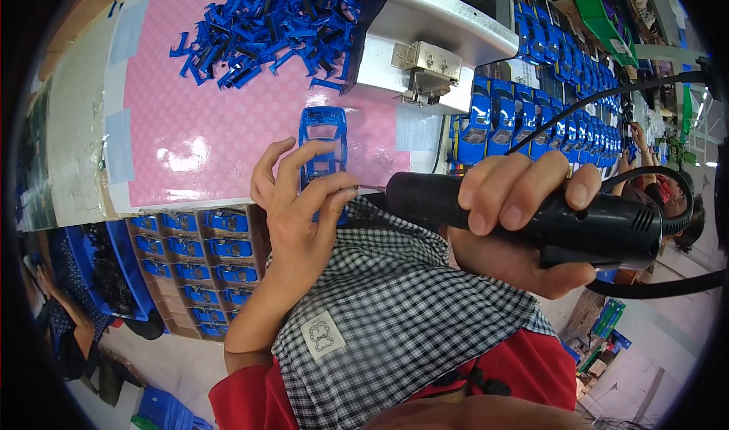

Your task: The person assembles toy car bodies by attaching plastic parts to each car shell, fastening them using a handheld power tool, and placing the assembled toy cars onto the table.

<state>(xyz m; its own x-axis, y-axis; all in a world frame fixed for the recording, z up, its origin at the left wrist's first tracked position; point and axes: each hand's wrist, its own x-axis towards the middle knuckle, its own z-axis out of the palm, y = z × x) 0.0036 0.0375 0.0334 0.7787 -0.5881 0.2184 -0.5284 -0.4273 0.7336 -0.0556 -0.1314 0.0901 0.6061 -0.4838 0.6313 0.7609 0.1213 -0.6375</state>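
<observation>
A blue toy car body (324,116) lies on the pink mat near the table's front edge. Over its near part is my left hand (300,191), which hides some of it. The thumb and forefinger are pinched together beside the thin bit of a black electric screwdriver (425,200). Whatever is between those fingertips is too small to make out. My right hand (524,202) grips the screwdriver's body, held sideways with the bit pointing left at my left fingertips. A cable runs from its back end.
Loose blue plastic parts (281,27) are heaped on the pink mat (182,141). A metal machine (425,31) stands beside them. Rows of blue car bodies (543,115) stretch away at right. A compartment box (186,267) of blue car bodies sits below the table's left front edge. Other people work nearby.
</observation>
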